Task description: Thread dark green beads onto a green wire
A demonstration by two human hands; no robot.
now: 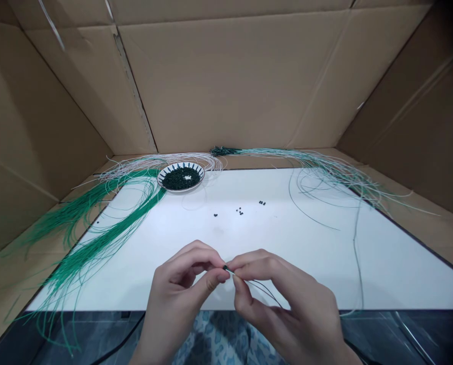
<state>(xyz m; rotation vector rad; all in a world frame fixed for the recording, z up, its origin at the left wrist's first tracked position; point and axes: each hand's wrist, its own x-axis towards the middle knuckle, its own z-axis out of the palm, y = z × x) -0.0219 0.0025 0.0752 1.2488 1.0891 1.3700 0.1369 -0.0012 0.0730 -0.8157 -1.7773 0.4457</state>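
Note:
My left hand (184, 289) and my right hand (283, 299) meet fingertip to fingertip over the near edge of a white board (325, 253). The left thumb and forefinger pinch a tiny dark bead (225, 267). The right fingers pinch the end of a thin wire (264, 290), whose tip touches the bead. The wire trails back under my right palm. A small patterned dish (181, 177) full of dark beads stands at the board's far left.
Bundles of green wires (93, 238) fan over the left side, pale ones (153, 162) behind the dish, more green and white ones (333, 172) at the far right. A few loose beads (240, 210) lie mid-board. Cardboard walls (226, 81) enclose the space.

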